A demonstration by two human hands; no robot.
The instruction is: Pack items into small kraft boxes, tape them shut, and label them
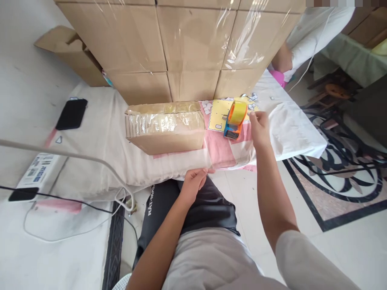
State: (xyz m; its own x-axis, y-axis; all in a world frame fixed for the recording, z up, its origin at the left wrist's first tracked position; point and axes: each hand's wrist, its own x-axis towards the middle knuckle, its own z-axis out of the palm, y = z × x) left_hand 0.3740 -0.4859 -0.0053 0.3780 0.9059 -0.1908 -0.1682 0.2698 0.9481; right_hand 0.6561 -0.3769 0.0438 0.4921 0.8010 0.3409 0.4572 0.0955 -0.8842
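Note:
Just right of an orange and blue tape dispenser (232, 129) with a yellow roll, my right hand (259, 125) hovers with thumb and fingers drawn together. Whether anything is pinched there is too small to tell. My left hand (195, 183) is at the table's front edge, above my lap, its fingers curled and one fingertip pointing right. I cannot make out anything between them. A flat cardboard box (169, 139) stands on the cloth to the left of the dispenser, with shiny clear tape along its top. Under the dispenser lies a yellow printed sheet (216, 117).
Behind the box rises a wall of stacked cartons (196, 40) in clear wrap. An open carton (75, 60) and a black phone-like slab (71, 114) are at left. A grey cable (75, 155) crosses the front left. Another person's arm (283, 57) shows at the back right.

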